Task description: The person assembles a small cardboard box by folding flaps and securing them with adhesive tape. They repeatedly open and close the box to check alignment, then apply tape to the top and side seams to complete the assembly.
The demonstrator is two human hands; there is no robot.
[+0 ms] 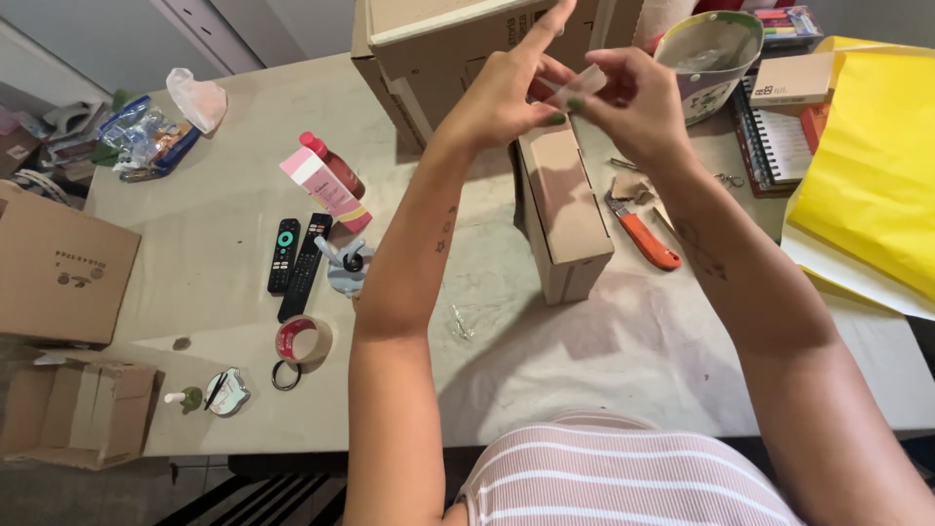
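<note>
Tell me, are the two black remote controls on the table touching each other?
Cannot tell. In the head view the two black remotes lie side by side, angled alike, with at most a thin sliver of table between them; it is too fine to settle contact or gap.

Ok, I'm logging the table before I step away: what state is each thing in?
Left hand: raised, pinching the tape strip.
Right hand: raised, pinching the same strip.
Tape strip: held between both hands.
Long cardboard box: closed, lying flat.
Tape roll: lying flat.
Utility knife: lying untouched.
</note>
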